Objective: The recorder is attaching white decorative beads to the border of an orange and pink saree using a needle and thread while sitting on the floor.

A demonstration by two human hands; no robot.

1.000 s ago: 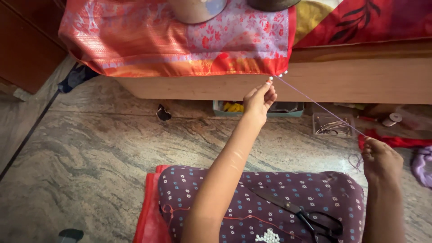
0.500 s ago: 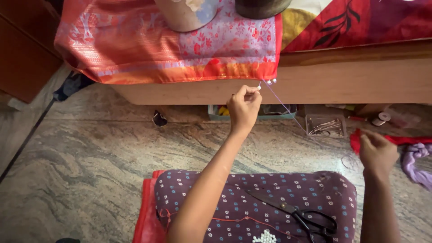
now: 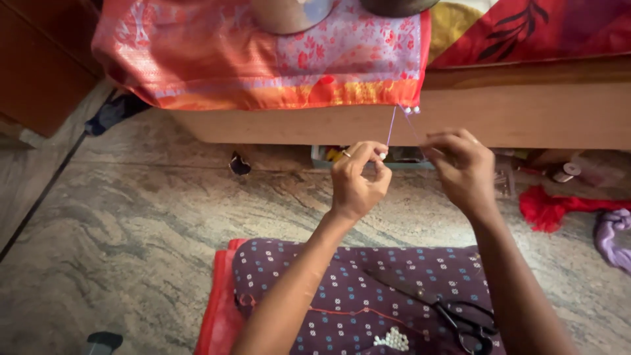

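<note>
Right hand [image 3: 460,167] risen from floor level, now just beside left hand [image 3: 358,177] below cloth hem [image 3: 282,98]. Both pinch one lilac thread [image 3: 392,125] hanging from hem; two white beads [image 3: 412,110] at hem corner. One pair of scissors [image 3: 453,315] on dotted cushion [image 3: 342,289]. Marble floor [image 3: 144,230], bed frame [image 3: 526,115].

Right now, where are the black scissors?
In the head view, the black scissors lie on the dotted purple cloth at the lower right, beside the right forearm and near a small cluster of white beads.
</note>
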